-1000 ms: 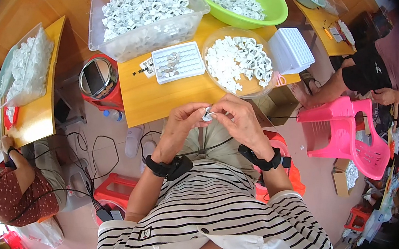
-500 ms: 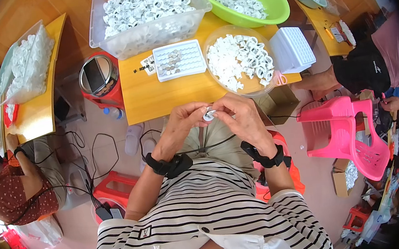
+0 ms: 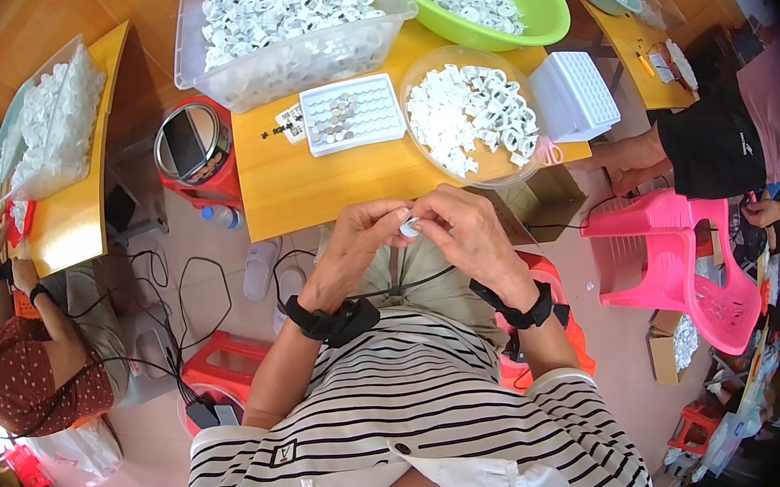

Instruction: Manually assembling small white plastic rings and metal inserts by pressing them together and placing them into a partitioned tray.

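Heads up, you've got that small white part (image 3: 409, 228) pinched between the fingertips of both hands, over your lap and just short of the table's near edge. Left hand (image 3: 351, 249) has its thumb and index finger clamped on it; right hand (image 3: 472, 233) looks closed on its right side too, though the fingertips hide the exact contact.

My worry: it's tiny and nothing's under it but your lap, so 1 uneven squeeze could pop it out and down to the floor (image 3: 434, 351). Also, the round clear dish (image 3: 501, 168) of white pieces sits right at the near edge, so a careless right wrist could tip it. The black cables (image 3: 183, 305) looping over the floor on your left could snag a foot.

Surface-wise, the yellow table (image 3: 315, 194) carries a white tray (image 3: 383, 111) with loose silvery discs left of the dish, stacked pale trays (image 3: 576, 96) and pink scissors (image 3: 550, 152) to its right, and a big clear bin (image 3: 237, 94) plus a green basin (image 3: 542, 12) at the far side. Around you: 1 co-worker in a dotted top (image 3: 34, 379) at left, another in black shorts (image 3: 713, 152) at right behind a pink chair (image 3: 640, 235).
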Available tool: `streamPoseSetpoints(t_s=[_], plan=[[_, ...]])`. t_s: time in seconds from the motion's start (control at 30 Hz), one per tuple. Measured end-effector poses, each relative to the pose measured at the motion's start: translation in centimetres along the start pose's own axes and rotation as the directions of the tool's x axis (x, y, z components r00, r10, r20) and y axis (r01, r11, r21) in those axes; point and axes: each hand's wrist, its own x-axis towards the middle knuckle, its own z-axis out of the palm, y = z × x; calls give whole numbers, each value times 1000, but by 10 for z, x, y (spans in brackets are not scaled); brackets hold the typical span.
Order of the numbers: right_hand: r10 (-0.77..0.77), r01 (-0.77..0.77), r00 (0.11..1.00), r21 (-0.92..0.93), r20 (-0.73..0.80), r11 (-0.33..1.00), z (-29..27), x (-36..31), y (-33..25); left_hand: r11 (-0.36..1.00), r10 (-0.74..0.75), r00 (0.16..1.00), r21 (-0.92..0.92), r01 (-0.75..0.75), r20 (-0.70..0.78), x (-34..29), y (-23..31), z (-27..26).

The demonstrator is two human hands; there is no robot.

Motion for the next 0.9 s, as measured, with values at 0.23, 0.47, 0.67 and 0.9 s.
streamPoseSetpoints(t_s=[0.23,0.47,0.67,0.9], plan=[[-72,61,995,-129,-76,990,5,-5,-1,998,64,998,20,-65,13,1,8,5],[17,-5,984,67,-175,998,12,-11,-9,997,76,996,21,-77,52,2,-2,2],[334,-205,917,460,-217,864,16,-22,8,996,86,996,-22,-86,-14,3,1,10],[489,-291,861,658,-136,695,25,-22,13,985,160,986,79,-156,-54,5,-10,11]])
